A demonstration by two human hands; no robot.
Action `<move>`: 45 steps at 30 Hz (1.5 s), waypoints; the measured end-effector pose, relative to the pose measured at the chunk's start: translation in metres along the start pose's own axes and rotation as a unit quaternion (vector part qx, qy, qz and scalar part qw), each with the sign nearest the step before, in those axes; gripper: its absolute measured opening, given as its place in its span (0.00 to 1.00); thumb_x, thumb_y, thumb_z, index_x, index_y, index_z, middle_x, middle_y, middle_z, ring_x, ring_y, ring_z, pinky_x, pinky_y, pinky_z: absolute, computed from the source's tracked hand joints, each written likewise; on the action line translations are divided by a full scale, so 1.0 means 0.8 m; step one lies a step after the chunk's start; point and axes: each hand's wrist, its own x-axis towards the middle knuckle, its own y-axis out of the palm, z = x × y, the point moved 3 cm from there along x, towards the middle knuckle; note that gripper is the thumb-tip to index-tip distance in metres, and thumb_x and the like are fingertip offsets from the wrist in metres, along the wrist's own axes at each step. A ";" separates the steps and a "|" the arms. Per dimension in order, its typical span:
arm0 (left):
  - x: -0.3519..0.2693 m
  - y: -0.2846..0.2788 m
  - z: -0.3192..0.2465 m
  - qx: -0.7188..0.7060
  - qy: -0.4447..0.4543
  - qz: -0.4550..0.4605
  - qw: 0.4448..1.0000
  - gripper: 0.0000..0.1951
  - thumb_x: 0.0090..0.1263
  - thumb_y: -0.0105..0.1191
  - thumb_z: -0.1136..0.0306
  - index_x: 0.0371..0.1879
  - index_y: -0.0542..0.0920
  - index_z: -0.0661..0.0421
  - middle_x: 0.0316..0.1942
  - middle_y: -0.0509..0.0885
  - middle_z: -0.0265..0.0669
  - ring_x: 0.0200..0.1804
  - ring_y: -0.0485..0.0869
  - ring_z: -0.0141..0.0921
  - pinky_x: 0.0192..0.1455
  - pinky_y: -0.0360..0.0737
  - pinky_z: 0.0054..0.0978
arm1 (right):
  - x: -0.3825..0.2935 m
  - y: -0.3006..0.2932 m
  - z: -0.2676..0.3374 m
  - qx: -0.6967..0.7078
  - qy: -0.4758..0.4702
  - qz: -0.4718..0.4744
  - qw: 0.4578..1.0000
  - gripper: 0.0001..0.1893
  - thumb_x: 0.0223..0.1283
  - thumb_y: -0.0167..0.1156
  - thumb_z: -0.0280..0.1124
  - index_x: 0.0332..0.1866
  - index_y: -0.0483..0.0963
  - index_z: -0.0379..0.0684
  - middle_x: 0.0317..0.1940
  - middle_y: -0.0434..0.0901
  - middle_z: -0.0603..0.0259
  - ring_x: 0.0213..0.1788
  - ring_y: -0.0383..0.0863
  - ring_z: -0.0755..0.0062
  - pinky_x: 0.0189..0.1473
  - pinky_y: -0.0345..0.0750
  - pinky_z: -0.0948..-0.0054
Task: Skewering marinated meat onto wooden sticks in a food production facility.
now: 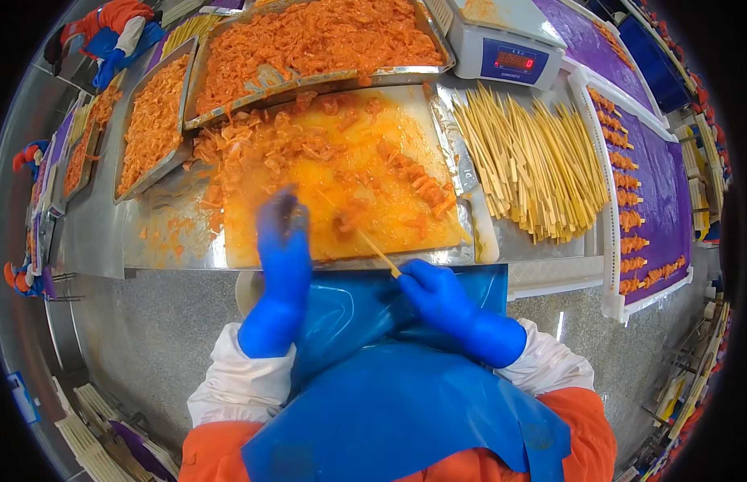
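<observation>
My right hand, in a blue glove, grips the flat end of a bamboo skewer at the board's front edge. The skewer points up and left, and a piece of orange marinated meat is on it partway along. Over the left of the yellow cutting board is my left hand, blurred by motion; whether its fingers hold anything is unclear. Loose meat pieces are heaped just beyond it. A loaded meat skewer lies at the board's right side.
A large metal tray of meat and a smaller one stand behind. A knife lies beside a pile of bamboo skewers. At right, a purple-lined white tray holds several loaded skewers. A scale sits behind; another person works far left.
</observation>
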 end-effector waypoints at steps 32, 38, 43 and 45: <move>-0.010 0.041 -0.002 0.195 0.160 0.305 0.918 0.09 0.62 0.55 0.74 0.40 0.82 0.58 0.37 0.81 0.45 0.42 0.80 0.44 0.45 0.77 0.34 | 0.051 0.047 0.001 0.173 0.155 -0.010 0.972 0.13 0.65 0.52 0.36 0.32 0.73 0.35 0.19 0.77 0.56 0.19 0.78 0.70 0.24 0.75 0.69; -0.005 0.030 0.004 0.148 0.163 0.242 0.945 0.10 0.62 0.55 0.75 0.42 0.82 0.58 0.38 0.81 0.45 0.44 0.80 0.43 0.47 0.77 0.33 | 0.032 0.033 -0.007 0.164 0.137 0.011 0.977 0.14 0.66 0.53 0.38 0.35 0.74 0.36 0.20 0.76 0.60 0.19 0.76 0.73 0.24 0.74 0.73; 0.016 0.027 0.006 0.218 0.197 0.116 0.949 0.11 0.61 0.55 0.76 0.43 0.82 0.57 0.39 0.80 0.44 0.44 0.79 0.43 0.48 0.76 0.33 | 0.008 0.027 -0.017 0.115 0.128 0.007 0.985 0.12 0.63 0.54 0.36 0.35 0.75 0.36 0.20 0.78 0.57 0.23 0.79 0.69 0.28 0.74 0.67; 0.019 0.035 0.018 0.288 0.239 0.178 0.910 0.11 0.58 0.55 0.76 0.41 0.83 0.55 0.36 0.80 0.44 0.42 0.79 0.44 0.44 0.77 0.35 | 0.010 0.029 -0.015 0.124 0.122 0.018 0.985 0.12 0.63 0.55 0.36 0.36 0.76 0.37 0.21 0.78 0.58 0.24 0.80 0.69 0.29 0.75 0.67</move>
